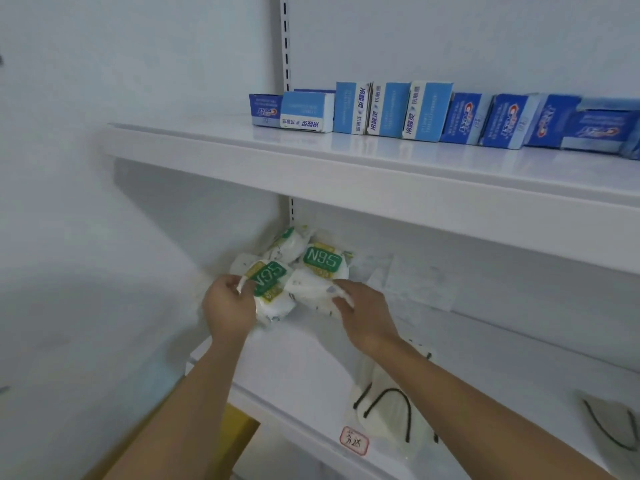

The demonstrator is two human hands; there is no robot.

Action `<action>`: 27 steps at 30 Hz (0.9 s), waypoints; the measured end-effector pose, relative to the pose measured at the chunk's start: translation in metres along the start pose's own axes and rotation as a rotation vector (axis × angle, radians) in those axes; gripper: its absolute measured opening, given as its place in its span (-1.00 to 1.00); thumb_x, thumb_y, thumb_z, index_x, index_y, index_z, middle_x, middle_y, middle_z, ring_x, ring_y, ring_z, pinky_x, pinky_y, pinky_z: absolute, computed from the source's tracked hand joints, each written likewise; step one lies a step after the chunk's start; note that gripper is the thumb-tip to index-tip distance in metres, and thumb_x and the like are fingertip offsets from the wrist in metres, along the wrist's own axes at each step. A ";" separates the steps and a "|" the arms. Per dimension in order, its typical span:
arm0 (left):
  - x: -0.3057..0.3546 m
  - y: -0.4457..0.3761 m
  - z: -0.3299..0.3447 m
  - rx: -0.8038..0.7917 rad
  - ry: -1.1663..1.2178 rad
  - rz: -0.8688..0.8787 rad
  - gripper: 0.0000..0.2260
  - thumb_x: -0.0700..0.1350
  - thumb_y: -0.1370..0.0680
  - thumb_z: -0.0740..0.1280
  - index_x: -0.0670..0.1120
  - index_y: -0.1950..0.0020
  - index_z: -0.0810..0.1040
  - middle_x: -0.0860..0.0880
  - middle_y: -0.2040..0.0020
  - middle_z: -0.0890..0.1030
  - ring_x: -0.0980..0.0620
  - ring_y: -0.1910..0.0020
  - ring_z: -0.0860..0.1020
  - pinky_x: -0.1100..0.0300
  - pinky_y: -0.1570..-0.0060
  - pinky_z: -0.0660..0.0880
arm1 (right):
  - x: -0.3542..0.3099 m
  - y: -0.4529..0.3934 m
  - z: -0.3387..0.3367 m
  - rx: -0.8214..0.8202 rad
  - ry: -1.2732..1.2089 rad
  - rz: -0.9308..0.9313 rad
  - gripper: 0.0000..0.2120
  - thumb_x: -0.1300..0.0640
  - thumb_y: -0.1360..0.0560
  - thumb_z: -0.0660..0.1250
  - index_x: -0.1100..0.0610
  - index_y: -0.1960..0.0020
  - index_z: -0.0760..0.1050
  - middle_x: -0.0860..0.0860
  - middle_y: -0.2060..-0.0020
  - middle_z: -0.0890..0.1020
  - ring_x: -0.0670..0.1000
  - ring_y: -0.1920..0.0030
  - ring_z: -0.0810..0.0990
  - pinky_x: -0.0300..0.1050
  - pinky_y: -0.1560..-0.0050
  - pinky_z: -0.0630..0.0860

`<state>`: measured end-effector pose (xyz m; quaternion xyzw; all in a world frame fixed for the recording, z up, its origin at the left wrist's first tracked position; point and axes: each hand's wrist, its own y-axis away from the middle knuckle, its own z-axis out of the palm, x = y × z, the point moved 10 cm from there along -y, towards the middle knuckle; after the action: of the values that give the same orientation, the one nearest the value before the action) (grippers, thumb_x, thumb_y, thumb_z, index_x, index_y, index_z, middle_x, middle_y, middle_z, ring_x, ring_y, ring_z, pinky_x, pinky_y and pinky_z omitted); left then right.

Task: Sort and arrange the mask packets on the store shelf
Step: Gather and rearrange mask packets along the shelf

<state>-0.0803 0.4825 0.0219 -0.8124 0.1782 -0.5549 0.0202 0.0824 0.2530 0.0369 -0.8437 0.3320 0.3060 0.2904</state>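
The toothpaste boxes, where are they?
The toothpaste boxes stand in a row on the upper shelf, at the right, above the N95 mask packets.

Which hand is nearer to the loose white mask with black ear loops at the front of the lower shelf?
Right. The right hand grips a mask packet directly behind the loose mask; the left hand, pinching an N95 packet, is farther left.

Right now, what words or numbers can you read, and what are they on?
"N95": green label on the packet the left hand holds, printed upside down.
"N95": green label on the packet behind, also upside down.
"Crest": dark blue boxes on the upper shelf.
Chinese characters on the light blue boxes: not clear.
Red tag: handwritten, unclear.
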 end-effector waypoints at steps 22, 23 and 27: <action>0.055 0.134 0.049 -0.153 0.698 -0.216 -0.86 -0.16 -0.66 0.32 -0.19 -0.16 0.51 -0.14 -0.08 0.66 -0.08 0.05 0.64 0.12 0.19 0.57 | 0.126 0.128 -0.103 -0.075 -0.740 0.587 -0.54 -0.22 -0.57 0.35 0.10 -0.27 0.48 0.10 0.13 0.65 0.04 0.48 0.49 -0.15 0.48 0.37; 0.058 0.144 0.057 -0.179 0.714 -0.225 -0.92 -0.17 -0.66 0.32 -0.15 -0.11 0.51 -0.12 -0.06 0.66 -0.07 0.09 0.62 0.12 0.19 0.56 | 0.128 0.139 -0.100 -0.166 -0.908 0.621 -0.47 -0.31 -0.60 0.22 0.12 -0.26 0.51 0.12 0.18 0.61 0.01 0.51 0.39 -0.17 0.50 0.28; 0.066 0.176 0.080 -0.241 0.722 -0.242 -0.92 -0.17 -0.66 0.31 -0.17 -0.10 0.50 -0.13 -0.01 0.62 -0.04 0.18 0.56 0.10 0.21 0.54 | 0.145 0.167 -0.104 -0.294 -1.325 0.716 -0.47 -0.27 -0.66 0.02 0.15 -0.23 0.48 0.15 0.24 0.51 -0.01 0.49 0.22 -0.20 0.46 0.11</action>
<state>-0.0332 0.2843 0.0097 -0.5766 0.1405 -0.7784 -0.2047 0.0787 0.0229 -0.0471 -0.3551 0.2976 0.8641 0.1968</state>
